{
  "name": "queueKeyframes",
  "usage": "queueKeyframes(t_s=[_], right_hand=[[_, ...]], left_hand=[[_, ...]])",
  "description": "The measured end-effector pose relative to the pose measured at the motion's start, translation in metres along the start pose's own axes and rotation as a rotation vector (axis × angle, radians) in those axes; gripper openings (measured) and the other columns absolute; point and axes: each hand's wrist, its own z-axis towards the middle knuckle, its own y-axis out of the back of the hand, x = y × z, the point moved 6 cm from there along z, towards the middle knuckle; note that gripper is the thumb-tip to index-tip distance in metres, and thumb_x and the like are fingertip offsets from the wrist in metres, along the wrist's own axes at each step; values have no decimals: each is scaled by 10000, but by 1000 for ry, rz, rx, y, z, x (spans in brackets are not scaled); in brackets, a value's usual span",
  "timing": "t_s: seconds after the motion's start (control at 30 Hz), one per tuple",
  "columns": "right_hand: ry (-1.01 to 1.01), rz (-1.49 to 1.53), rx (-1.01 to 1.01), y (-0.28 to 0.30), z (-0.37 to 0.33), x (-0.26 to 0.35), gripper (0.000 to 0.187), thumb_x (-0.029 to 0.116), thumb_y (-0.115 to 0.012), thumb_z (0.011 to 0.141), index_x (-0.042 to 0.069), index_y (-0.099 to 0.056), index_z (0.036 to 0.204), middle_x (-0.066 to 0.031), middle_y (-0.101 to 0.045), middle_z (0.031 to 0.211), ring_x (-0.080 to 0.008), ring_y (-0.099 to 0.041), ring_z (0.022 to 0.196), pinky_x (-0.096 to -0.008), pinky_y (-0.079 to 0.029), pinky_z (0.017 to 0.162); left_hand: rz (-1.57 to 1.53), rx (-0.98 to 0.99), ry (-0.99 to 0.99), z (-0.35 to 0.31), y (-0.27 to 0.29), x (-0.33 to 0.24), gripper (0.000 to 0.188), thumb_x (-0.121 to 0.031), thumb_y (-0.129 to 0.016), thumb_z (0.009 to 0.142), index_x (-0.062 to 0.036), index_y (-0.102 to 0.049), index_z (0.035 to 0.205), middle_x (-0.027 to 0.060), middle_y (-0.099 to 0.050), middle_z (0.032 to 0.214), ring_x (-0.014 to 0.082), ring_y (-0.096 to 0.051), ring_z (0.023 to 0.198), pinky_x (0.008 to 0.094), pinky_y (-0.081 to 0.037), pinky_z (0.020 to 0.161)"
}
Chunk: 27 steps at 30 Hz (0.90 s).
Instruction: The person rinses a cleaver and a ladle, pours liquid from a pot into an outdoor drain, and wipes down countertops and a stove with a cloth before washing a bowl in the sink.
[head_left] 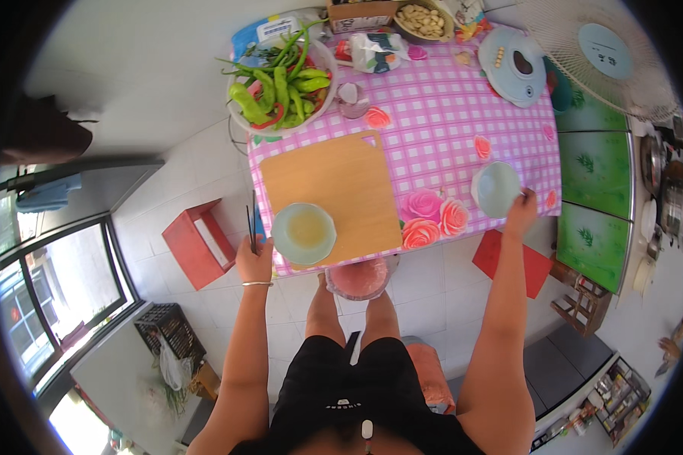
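Note:
My left hand (254,260) is closed round a pair of dark chopsticks (252,218) that point up past the table's left front corner. Just right of it, a pale bowl (332,246) with yellowish liquid (308,227) sits on the front left part of a wooden cutting board (345,178). At the right front of the table, my right hand (521,216) grips the rim of another pale bowl (498,189). I see nothing in that bowl. Whether its base touches the tablecloth, I cannot tell.
A basket of green peppers (281,95) stands at the back left of the checked tablecloth (432,129). Beyond are a bowl of garlic cloves (422,20) and a pale blue round lid-like thing (512,68). A pink basin (358,279) is below the front edge; red stools (199,243) flank the table.

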Motion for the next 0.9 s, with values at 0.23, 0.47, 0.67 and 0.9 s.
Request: queueKeyframes(t_s=[0.23, 0.47, 0.67, 0.9], right_hand=[[-1103, 989, 303, -25, -62, -70, 284, 231, -678, 814, 48, -567, 1002, -79, -593, 744, -109, -503, 478, -178, -260, 317], [-1181, 1136, 352, -70, -77, -78, 135, 73, -588, 787, 39, -517, 897, -80, -549, 689, -178, -501, 499, -216, -296, 350], [-1066, 1089, 402, -50, -81, -74, 84, -12, -514, 721, 11, -470, 788, -86, -496, 635, -175, -449, 444, -241, -290, 366], [-973, 1158, 484, 8, -139, -17, 100, 65, -530, 693, 28, -448, 735, -86, -464, 608, -178, -378, 387, -271, -303, 388]], left_hand=[[-870, 355, 641, -40, -71, 60, 228, -49, -635, 777, -8, -501, 958, 76, -548, 694, 153, -546, 482, 199, -264, 335], [-1038, 334, 709, -46, -79, 71, 304, 62, -507, 673, 8, -498, 972, 111, -554, 739, 163, -474, 472, 226, -302, 357], [-1193, 396, 628, -70, -10, 89, 454, 13, -478, 617, 3, -489, 1071, 94, -555, 833, 134, -453, 510, 220, -294, 359], [-1017, 170, 634, -77, 67, 193, 338, -13, -550, 626, 0, -514, 962, 57, -529, 762, 108, -425, 479, 210, -299, 371]])
